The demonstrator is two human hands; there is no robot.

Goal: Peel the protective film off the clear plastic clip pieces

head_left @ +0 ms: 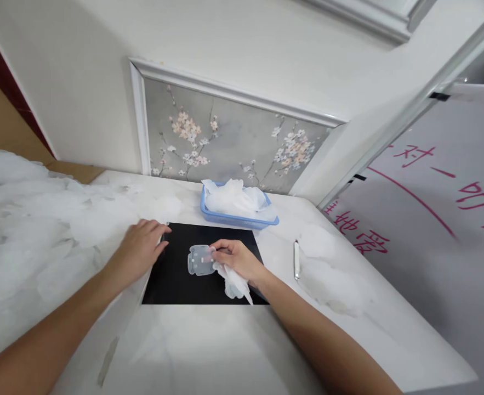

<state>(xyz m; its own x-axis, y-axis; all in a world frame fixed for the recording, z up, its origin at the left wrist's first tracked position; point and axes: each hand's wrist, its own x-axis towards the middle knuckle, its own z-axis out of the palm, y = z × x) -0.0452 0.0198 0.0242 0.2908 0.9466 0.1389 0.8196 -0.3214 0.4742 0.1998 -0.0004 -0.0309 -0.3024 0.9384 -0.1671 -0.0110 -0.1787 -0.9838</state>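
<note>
A black mat (pixel 176 282) lies on a white marble table (pixel 209 351). On the mat rests a small translucent plastic piece (pixel 198 260) with rounded corners. My right hand (pixel 235 258) pinches its right edge with the fingertips and also grips a crumpled white wipe (pixel 234 282) that hangs below the palm. My left hand (pixel 141 248) lies flat, fingers spread, on the mat's upper left corner and holds nothing.
A blue basket (pixel 242 219) full of white translucent pieces stands behind the mat. A big heap of similar white pieces (pixel 23 219) covers the left side. A smaller heap (pixel 332 280) and a white pen-like stick (pixel 296 259) lie to the right. A whiteboard (pixel 439 219) with red writing stands beyond the table's right edge.
</note>
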